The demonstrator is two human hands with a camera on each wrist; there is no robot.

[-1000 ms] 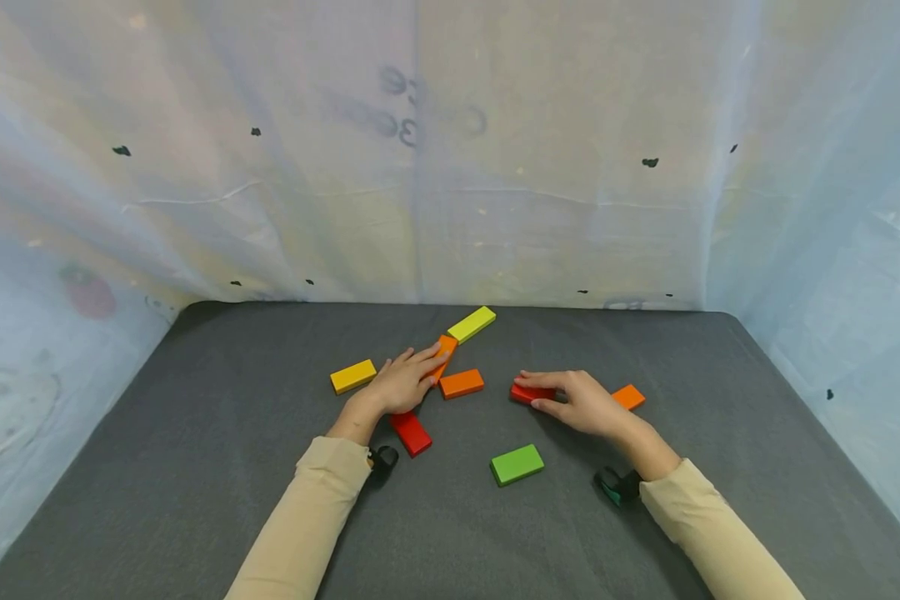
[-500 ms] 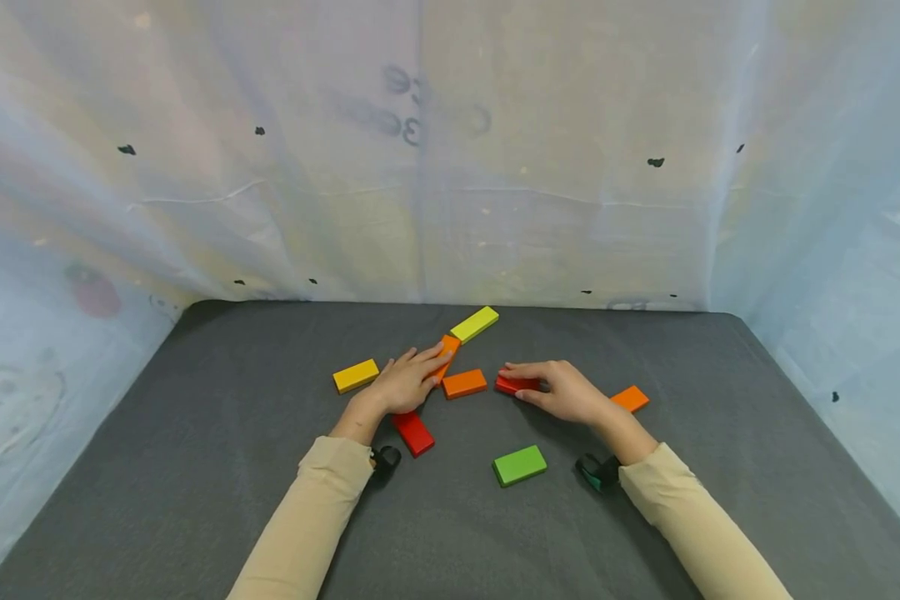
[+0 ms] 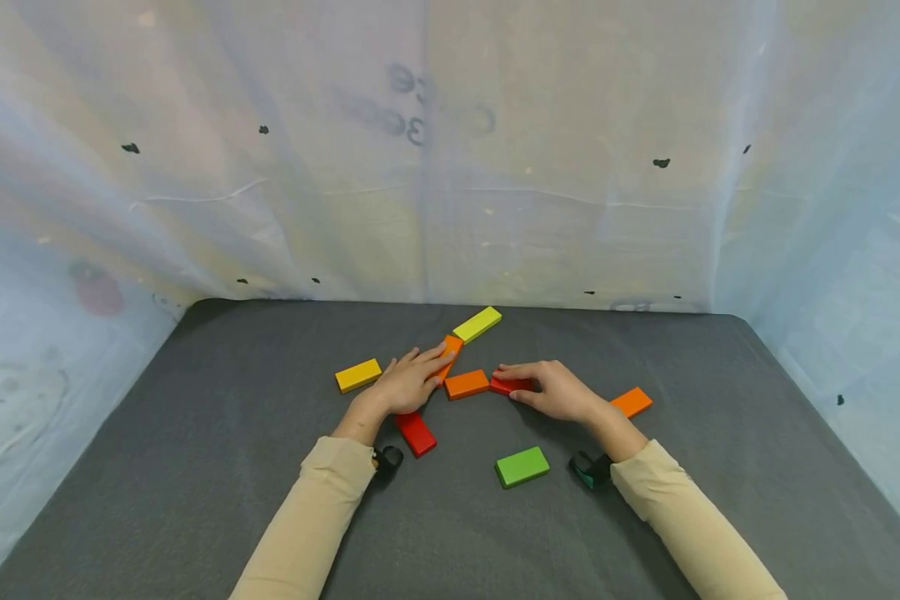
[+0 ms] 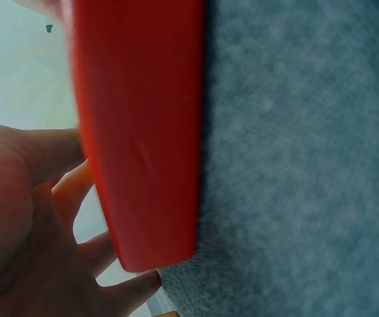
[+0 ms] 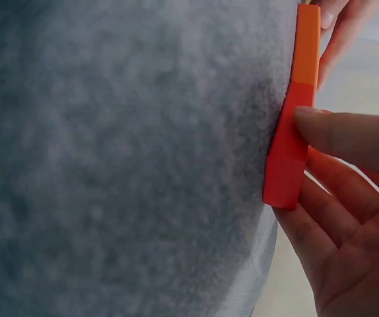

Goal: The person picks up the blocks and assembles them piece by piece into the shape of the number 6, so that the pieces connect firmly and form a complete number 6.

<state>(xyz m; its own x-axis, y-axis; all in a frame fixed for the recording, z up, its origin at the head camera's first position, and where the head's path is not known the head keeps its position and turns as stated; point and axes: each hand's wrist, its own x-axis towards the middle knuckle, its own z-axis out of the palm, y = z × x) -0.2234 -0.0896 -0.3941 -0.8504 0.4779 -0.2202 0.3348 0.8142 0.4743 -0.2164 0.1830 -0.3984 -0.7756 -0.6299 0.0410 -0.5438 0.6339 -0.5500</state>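
Observation:
My right hand [image 3: 558, 392] pinches a red block [image 3: 506, 385] between thumb and fingers. In the right wrist view, that red block [image 5: 287, 148] stands end to end against an orange block [image 5: 306, 53]. My left hand [image 3: 401, 387] lies with fingers spread, the fingertips resting on a slanted orange block [image 3: 452, 346] that my hand partly covers. The far end of that block meets a yellow block [image 3: 477, 324]. A second red block [image 3: 416, 434] lies below my left hand, partly hidden by it; it looms close in the left wrist view.
All this lies on a dark grey cloth-covered table [image 3: 195, 467]. A darker yellow block [image 3: 358, 376] lies left of my left hand, a green block [image 3: 522, 467] nearer me, and another orange block [image 3: 632, 402] beyond my right wrist. Pale sheeting [image 3: 555, 242] walls the back and sides.
My right hand has slid the red block leftward along the table until its end meets the orange block. My left hand has stayed on the slanted orange block.

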